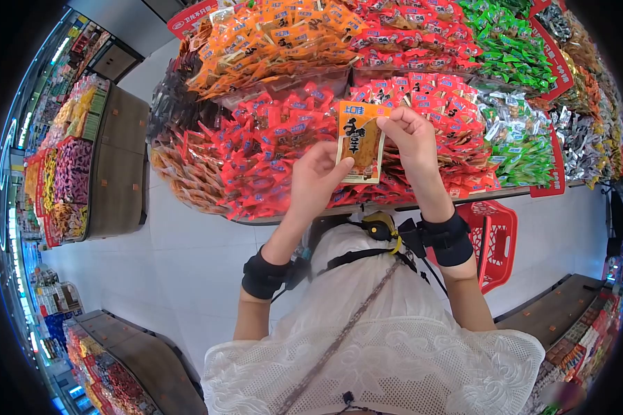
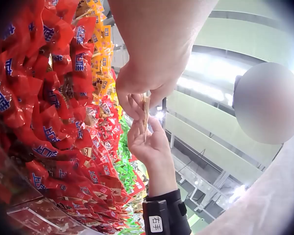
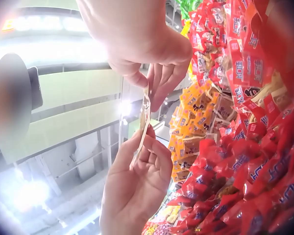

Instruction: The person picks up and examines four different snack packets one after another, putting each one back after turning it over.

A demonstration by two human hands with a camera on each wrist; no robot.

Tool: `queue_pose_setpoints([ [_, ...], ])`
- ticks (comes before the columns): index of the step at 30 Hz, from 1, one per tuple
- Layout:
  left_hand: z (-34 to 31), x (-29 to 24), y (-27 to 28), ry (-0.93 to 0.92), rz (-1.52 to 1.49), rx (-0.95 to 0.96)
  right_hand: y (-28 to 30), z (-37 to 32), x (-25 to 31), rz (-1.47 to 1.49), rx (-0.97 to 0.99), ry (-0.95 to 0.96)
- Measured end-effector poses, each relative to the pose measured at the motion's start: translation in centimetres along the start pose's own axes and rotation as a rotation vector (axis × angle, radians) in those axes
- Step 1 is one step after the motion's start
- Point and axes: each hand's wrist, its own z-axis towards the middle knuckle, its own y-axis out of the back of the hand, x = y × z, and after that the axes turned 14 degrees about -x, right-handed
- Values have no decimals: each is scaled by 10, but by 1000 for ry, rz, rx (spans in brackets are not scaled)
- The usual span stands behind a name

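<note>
An orange snack packet [image 1: 361, 142] with dark lettering and a clear window is held upright between both hands, in front of the display. My left hand [image 1: 317, 178] pinches its lower left edge, thumb on the front. The right hand [image 1: 412, 138] pinches the upper right edge between thumb and fingers. Seen edge-on in the right wrist view, the packet [image 3: 145, 117] is thin and spans from one hand to the other. Behind it lie heaped red snack packets [image 1: 284, 131]. Each wrist wears a black strap [image 1: 450, 238].
Orange packets [image 1: 277, 41] and green packets [image 1: 509, 48] fill further bins of the display. A red shopping basket [image 1: 497, 242] stands on the floor at the right. Wooden shelving units [image 1: 121, 159] with candy stand to the left, and more shelving [image 1: 557, 304] is behind on the right.
</note>
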Motion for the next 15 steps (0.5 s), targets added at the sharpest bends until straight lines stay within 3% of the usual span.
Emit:
queue_pose_setpoints([
  [15, 1, -1, 1, -17, 25, -17, -3, -4, 11, -13, -1, -78],
])
